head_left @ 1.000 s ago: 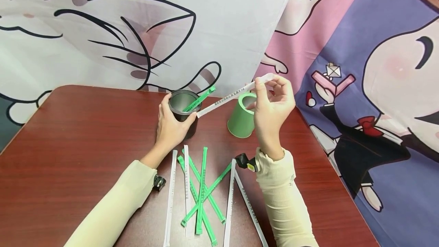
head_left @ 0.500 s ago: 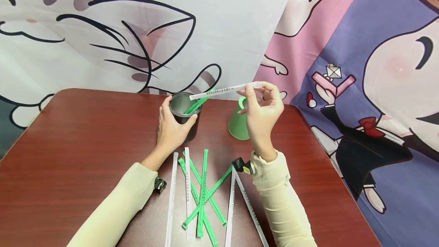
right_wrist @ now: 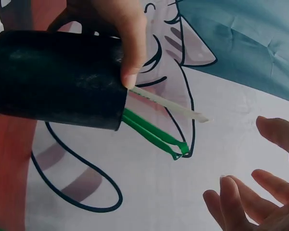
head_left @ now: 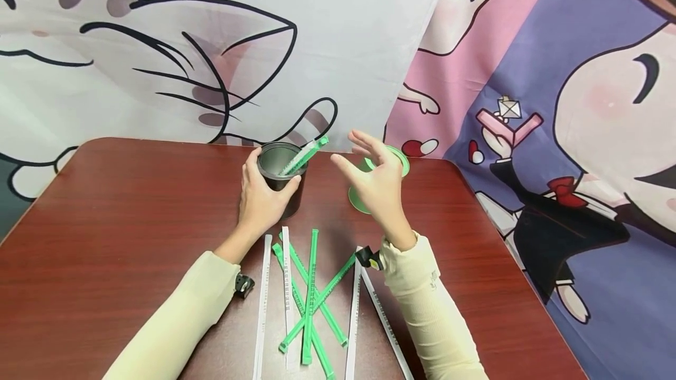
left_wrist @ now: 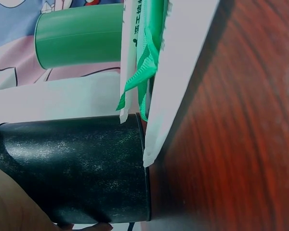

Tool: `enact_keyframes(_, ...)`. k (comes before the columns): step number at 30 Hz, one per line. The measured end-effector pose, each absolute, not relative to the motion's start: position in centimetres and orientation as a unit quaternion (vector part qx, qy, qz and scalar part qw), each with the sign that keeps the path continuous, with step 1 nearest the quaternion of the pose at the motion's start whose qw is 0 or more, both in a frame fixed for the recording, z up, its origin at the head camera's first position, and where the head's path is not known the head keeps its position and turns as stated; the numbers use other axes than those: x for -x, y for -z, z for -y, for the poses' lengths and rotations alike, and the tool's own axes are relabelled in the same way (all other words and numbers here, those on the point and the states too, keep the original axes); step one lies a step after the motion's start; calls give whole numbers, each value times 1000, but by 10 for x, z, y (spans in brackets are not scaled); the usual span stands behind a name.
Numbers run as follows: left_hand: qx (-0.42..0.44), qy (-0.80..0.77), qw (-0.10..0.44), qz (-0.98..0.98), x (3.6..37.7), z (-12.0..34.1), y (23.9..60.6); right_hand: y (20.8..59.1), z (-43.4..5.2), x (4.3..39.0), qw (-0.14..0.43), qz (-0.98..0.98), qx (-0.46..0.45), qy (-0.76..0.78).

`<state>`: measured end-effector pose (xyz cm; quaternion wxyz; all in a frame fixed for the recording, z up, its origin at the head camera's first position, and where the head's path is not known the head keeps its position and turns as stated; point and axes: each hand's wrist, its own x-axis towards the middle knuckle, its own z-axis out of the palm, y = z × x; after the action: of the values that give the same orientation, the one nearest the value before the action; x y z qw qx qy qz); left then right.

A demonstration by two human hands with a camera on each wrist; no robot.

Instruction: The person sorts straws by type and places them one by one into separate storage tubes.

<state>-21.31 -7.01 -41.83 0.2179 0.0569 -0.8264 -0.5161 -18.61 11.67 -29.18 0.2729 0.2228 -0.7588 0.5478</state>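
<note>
My left hand point(head_left: 262, 193) grips the side of a black cup point(head_left: 282, 176) standing on the red-brown table point(head_left: 121, 221). A green wrapped straw point(head_left: 311, 148) and a white wrapped straw point(head_left: 293, 163) lean out of the cup to the right. My right hand point(head_left: 366, 164) hovers just right of the cup, fingers spread and holding nothing. Behind it stands a green cup point(head_left: 397, 156), partly hidden. The right wrist view shows the black cup point(right_wrist: 53, 77), both straws poking from its mouth point(right_wrist: 156, 137), and my right hand's straight fingers point(right_wrist: 245, 195). The left wrist view shows the black cup point(left_wrist: 72, 168) up close.
Several green and white wrapped straws point(head_left: 310, 295) lie loose on the table between my forearms. A cartoon-printed cloth point(head_left: 211, 46) hangs behind the table's far edge. The table's right edge point(head_left: 507, 251) runs close to my right arm.
My right hand carried the white wrapped straw left to the black cup, let it go inside, and opened. My left hand kept hold of the cup.
</note>
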Motion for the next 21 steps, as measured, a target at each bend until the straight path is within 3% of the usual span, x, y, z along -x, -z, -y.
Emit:
enact_keyframes(13,-54,514,226,826,215,68,419,302,-134,175,210,783,-180,-557)
enact_keyframes(21,-55,518,219,825,215,68,418,349,-164,193,152,837,-139,-507)
